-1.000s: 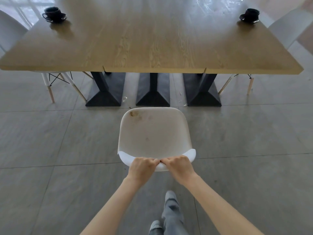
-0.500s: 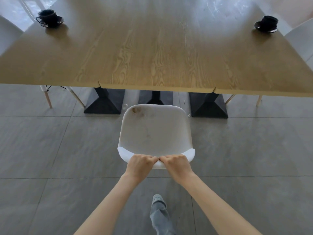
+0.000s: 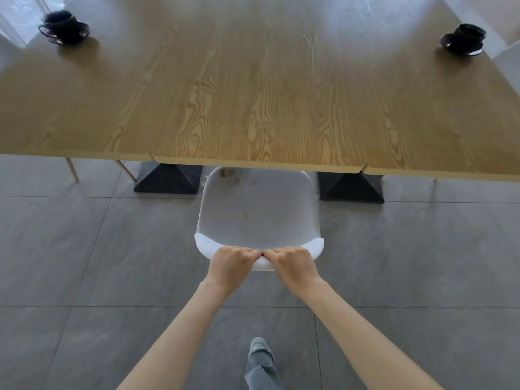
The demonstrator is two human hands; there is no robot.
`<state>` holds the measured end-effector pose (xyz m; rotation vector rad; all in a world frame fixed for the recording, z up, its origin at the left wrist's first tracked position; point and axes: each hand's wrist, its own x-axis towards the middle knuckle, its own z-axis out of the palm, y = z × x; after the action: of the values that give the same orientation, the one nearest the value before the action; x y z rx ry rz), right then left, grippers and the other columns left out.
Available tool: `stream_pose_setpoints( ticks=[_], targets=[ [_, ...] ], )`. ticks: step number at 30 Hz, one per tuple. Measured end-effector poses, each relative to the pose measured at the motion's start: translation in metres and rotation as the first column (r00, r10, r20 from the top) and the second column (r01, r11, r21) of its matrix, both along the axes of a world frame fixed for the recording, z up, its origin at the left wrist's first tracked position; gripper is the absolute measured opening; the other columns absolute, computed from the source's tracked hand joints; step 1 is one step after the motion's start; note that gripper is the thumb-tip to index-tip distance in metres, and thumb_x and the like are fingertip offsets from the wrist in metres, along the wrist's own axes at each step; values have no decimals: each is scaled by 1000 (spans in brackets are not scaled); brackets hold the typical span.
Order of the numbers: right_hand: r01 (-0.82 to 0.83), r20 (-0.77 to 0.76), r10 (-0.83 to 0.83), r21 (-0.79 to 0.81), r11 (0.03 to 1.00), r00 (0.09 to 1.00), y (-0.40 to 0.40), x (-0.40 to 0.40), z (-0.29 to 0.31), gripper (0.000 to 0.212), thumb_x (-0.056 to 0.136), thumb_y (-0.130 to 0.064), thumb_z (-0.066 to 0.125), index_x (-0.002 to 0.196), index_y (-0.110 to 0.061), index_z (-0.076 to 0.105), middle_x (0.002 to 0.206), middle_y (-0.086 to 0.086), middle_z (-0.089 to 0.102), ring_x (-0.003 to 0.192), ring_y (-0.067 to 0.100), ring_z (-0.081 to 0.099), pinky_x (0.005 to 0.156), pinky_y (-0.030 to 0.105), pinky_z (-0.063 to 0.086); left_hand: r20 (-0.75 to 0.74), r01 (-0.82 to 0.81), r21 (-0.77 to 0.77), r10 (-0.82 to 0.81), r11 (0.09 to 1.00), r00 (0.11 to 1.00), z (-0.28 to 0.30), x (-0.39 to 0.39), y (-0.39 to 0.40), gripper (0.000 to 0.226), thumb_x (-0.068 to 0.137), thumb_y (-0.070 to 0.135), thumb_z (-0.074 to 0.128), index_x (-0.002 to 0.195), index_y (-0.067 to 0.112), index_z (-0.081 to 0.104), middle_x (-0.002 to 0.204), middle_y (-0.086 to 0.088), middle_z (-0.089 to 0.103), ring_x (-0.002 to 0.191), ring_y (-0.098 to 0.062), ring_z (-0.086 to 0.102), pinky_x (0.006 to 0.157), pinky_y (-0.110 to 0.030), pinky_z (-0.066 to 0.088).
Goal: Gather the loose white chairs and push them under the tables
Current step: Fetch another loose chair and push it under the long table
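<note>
A white chair (image 3: 257, 209) stands in front of me, its seat facing the wooden table (image 3: 253, 94). The front edge of the seat sits just under the table's near edge. My left hand (image 3: 229, 267) and my right hand (image 3: 294, 266) grip the top of the chair's backrest side by side, knuckles touching. The seat has a brown stain near its far left corner. The chair's legs are hidden under the seat.
Two black table bases (image 3: 168, 177) (image 3: 351, 187) flank the chair under the table. Black cups on saucers sit at the far left (image 3: 64, 26) and far right (image 3: 464, 39). Another white chair (image 3: 509, 63) shows at the right edge. Wooden chair legs (image 3: 71, 170) stand under the left side.
The chair has moved forward toward the table with both hands on it. Its seat front now reaches under the table edge, and I have stepped closer.
</note>
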<state>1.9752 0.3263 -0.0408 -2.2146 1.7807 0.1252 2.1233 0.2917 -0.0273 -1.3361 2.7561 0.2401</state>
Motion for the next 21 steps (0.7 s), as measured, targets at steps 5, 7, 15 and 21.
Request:
stream_pose_setpoints(
  ticks=[5, 7, 15, 21],
  targets=[
    [-5, -1, 5, -8, 1000, 1000, -19, -7, 0, 28, 89, -4, 41, 110, -14, 55, 102, 6, 70, 92, 29, 64, 72, 35, 46, 2, -12, -1, 12, 1000, 1000, 0, -6, -18, 31, 30, 8, 86, 49, 22, 66, 33, 6, 58, 25, -13, 52, 29, -11, 35],
    [-8, -2, 8, -13, 1000, 1000, -25, -8, 0, 28, 89, -5, 40, 110, -15, 55, 102, 6, 70, 92, 28, 64, 72, 34, 46, 9, -11, -4, 11, 1000, 1000, 0, -7, -24, 30, 31, 9, 86, 50, 23, 67, 33, 6, 59, 25, -12, 52, 29, -11, 34],
    [-17, -2, 17, -5, 1000, 1000, -38, -17, 2, 27, 90, -6, 41, 111, -14, 56, 101, 7, 70, 91, 30, 64, 71, 35, 46, 57, 17, -8, -16, 1000, 998, -1, -16, -37, 31, 29, 14, 87, 48, 25, 66, 32, 8, 56, 24, -9, 50, 29, -10, 31],
    [-23, -1, 23, -4, 1000, 1000, -40, -21, 2, 28, 89, -5, 41, 111, -14, 56, 100, 7, 70, 89, 29, 65, 71, 35, 46, 75, 23, -41, -20, 999, 997, -3, -18, -38, 31, 30, 13, 87, 49, 25, 65, 32, 8, 56, 25, -9, 50, 28, -11, 29]
  ],
)
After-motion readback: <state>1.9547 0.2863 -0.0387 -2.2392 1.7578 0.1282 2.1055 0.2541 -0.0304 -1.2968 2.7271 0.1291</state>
